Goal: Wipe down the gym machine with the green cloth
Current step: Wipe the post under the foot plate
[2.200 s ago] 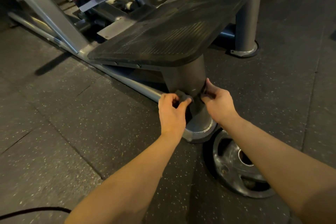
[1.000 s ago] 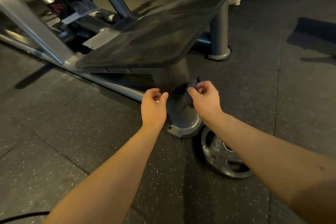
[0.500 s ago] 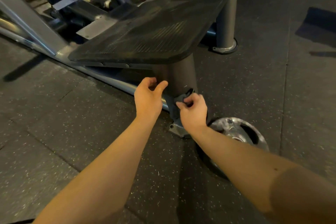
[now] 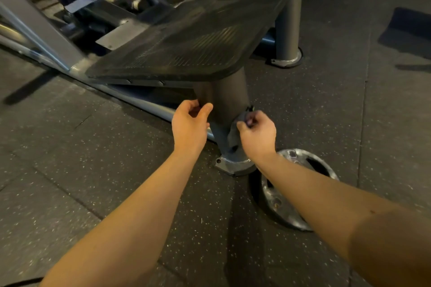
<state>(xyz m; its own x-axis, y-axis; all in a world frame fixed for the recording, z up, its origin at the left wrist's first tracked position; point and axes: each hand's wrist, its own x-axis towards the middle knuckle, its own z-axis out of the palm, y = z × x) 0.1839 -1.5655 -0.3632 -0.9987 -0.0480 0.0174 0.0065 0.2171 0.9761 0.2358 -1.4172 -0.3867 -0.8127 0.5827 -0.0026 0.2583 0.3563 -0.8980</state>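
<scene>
The right hand (image 4: 256,133) is pinching the green cloth (image 4: 232,134) – it is looking dark grey in this dim light – between thumb and curled fingers. It is pressing the cloth against the lower right side of the near support post (image 4: 229,98) of the gym machine (image 4: 42,30). The cloth is hanging down along the post, ending above the bolted base flange (image 4: 231,166). A small tag of it is sticking up just above the knuckles.

The left hand (image 4: 190,123) is hovering at the left side of the same post, with its fingers loosely curled and the thumb stretched towards the metal. Nothing is showing in its grasp, and I cannot tell whether the fingertips are touching the post.

The post is standing under the near corner of the ribbed black footplate (image 4: 186,49), which is tilting upward away from the camera. A second post (image 4: 288,23) is carrying the far right edge of the plate. A grey frame tube (image 4: 140,105) is running along the floor from the left into the near post.

A metal weight plate (image 4: 282,212) is lying flat on the speckled rubber floor (image 4: 93,170) – just beside the flange, partly under the right forearm.
</scene>
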